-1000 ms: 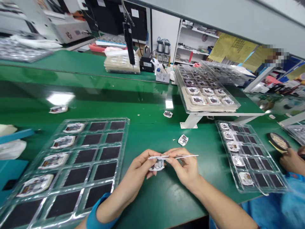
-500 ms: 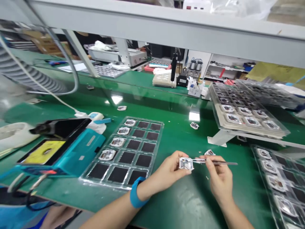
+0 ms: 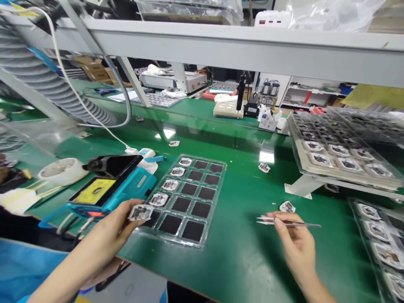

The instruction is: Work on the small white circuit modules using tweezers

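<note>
Only a head view to go on: the clear plastic tray with black-bottomed square pockets is maybe a quarter filled, by my count. Four white-rimmed octagonal electronic parts sit down its left column, and the middle and right columns show nothing but black. A fifth white octagonal part is in the left hand, pinched narrow between thumb and fingers, over the tray's near-left corner. I can't tell if it's touching the tray; doesn't look set down, imo.

The right hand is well right of the tray, fingers closed around slim metal tweezers. Tips are slightly apart, nothing visible between them.

Around the tray: a loose white part lies beyond it, and two more off to its right, one farther back, one just past the right hand. Farther right there's a cream-and-clear stack of loaded trays on a stand. Main nuisance, I'd say, is the boxy teal device with a yellow screen, crowding the tray's left side.
</note>
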{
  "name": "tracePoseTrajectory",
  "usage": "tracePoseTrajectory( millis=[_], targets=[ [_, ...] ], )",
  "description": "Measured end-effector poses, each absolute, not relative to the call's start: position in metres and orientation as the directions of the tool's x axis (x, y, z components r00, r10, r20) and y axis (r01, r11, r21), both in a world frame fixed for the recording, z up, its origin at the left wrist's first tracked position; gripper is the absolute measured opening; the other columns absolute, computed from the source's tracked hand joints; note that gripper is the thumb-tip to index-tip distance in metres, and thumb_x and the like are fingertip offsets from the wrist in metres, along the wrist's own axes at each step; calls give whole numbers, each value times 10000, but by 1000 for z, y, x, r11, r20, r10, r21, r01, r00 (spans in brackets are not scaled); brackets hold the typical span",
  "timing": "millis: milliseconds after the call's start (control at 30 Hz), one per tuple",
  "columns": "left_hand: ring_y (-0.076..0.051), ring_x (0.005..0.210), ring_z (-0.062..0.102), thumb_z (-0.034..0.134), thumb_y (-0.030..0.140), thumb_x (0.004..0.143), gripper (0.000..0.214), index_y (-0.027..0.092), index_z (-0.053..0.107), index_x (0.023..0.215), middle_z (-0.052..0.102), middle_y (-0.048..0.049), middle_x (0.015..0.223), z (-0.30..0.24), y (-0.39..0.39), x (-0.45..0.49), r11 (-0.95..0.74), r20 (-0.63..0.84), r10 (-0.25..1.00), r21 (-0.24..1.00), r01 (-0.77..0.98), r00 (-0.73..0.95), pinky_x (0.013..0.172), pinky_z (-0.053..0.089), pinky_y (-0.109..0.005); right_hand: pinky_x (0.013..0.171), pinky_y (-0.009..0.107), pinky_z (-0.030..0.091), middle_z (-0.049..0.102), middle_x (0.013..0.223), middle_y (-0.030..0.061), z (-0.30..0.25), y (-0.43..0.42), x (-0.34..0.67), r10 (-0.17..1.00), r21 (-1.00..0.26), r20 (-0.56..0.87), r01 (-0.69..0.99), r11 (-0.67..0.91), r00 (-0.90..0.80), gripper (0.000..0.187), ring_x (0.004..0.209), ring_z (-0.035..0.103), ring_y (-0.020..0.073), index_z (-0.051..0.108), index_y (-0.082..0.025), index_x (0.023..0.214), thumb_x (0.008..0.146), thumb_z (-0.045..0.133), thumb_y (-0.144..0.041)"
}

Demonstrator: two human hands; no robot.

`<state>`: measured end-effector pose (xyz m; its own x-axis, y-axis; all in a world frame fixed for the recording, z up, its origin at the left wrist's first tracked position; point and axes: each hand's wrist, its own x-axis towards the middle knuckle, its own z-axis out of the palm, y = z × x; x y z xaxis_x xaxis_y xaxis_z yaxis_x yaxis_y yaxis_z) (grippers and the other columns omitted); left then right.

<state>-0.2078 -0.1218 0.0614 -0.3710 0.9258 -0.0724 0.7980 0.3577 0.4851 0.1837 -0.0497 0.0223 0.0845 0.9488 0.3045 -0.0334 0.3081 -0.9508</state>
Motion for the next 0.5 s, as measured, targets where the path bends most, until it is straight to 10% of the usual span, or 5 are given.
tracePoseTrajectory(
  millis=[300, 500],
  targets=[
    [-337, 994, 721, 480, 458, 748, 411, 220, 636, 1045, 771, -127, 1120, 44, -111, -215, 347, -138, 937, 467, 813, -320, 871, 531, -370, 705, 279, 644, 761, 850, 56, 17, -49, 182, 943, -944, 325, -36, 328, 70, 36, 778, 784, 215, 696, -211, 859, 843, 716, -235],
    [-287, 765, 704, 569, 595, 724, 576, 206, 648, 1142, 740, -36, 776, 82, -72, -181, 230, 80, 944, 535, 813, -319, 645, 530, -313, 704, 273, 627, 762, 870, 44, 11, -46, 181, 917, -915, 399, 58, 399, -7, 47, 795, 770, 196, 677, -231, 904, 876, 665, -194]
  ],
)
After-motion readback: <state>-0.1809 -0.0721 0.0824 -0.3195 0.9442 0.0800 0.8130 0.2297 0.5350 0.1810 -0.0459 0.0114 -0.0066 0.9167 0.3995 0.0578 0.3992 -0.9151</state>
